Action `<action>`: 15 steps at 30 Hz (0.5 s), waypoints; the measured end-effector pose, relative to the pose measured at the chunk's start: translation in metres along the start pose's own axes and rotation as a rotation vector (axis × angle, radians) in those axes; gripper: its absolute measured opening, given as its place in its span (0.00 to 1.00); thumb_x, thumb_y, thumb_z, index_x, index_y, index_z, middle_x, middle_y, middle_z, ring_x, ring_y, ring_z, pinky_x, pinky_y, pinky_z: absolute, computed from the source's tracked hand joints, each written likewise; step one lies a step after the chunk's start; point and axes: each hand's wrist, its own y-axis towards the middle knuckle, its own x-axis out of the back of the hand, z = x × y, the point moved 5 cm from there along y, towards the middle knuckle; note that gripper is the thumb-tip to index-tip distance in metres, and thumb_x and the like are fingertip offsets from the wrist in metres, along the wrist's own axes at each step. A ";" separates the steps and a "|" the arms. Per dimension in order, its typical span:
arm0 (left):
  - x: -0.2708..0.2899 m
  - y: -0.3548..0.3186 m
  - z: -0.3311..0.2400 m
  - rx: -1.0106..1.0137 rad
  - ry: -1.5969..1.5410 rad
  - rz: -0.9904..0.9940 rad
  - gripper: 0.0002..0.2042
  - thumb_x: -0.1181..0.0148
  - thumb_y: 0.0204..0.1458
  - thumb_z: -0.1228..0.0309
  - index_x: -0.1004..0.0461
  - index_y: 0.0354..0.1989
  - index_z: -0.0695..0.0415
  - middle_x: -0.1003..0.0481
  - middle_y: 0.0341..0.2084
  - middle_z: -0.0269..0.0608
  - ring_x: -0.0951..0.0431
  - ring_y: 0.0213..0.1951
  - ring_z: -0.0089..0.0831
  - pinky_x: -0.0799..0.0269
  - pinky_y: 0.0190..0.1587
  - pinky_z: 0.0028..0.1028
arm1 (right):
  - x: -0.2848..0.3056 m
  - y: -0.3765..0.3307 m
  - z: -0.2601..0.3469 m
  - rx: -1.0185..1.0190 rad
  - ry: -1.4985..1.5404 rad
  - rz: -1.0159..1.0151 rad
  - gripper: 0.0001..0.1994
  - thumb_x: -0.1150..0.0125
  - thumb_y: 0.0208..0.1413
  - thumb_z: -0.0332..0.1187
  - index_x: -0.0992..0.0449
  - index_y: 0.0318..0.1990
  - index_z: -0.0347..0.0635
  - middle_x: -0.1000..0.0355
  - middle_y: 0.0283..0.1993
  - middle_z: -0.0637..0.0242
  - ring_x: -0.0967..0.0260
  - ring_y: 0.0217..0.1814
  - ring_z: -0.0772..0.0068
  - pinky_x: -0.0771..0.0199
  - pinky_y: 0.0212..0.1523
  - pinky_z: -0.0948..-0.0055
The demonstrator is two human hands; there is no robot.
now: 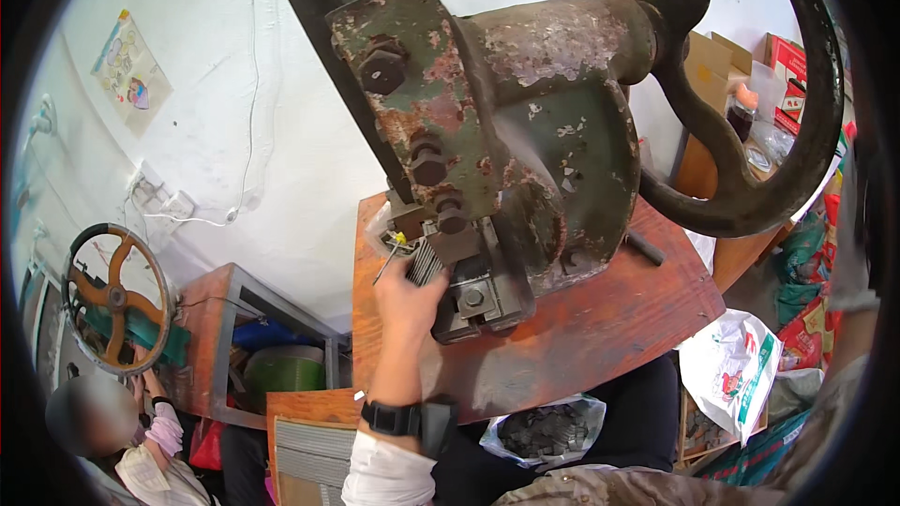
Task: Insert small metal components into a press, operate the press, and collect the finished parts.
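Observation:
A big worn green press [525, 141] with a dark handwheel [750, 197] stands on a reddish wooden bench [600, 337]. My left hand [408, 295], a black watch on its wrist, reaches up to the press's die block [478, 295]. Its fingers close on a small grey ribbed metal piece [427, 262] at the die's left side. A thin rod with a yellow tip [394, 251] sticks out just left of the fingers. My right hand is not seen; only a camouflage sleeve [637, 487] runs along the lower right edge.
At lower left another person [141, 450] sits at a second press with an orange-spoked wheel [114, 298]. A clear bag of dark metal pieces [548, 431] hangs under the bench. A white plastic bag [736, 365] and cardboard boxes [712, 61] are at right.

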 end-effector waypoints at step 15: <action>0.019 -0.136 0.040 -0.187 0.418 0.126 0.25 0.30 0.32 0.66 0.28 0.41 0.62 0.29 0.37 0.48 0.33 0.42 0.45 0.41 0.49 0.40 | -0.145 -0.269 -0.112 0.192 0.250 0.481 0.10 0.38 0.37 0.22 0.25 0.32 0.38 0.31 0.38 0.59 0.36 0.44 0.54 0.34 0.45 0.60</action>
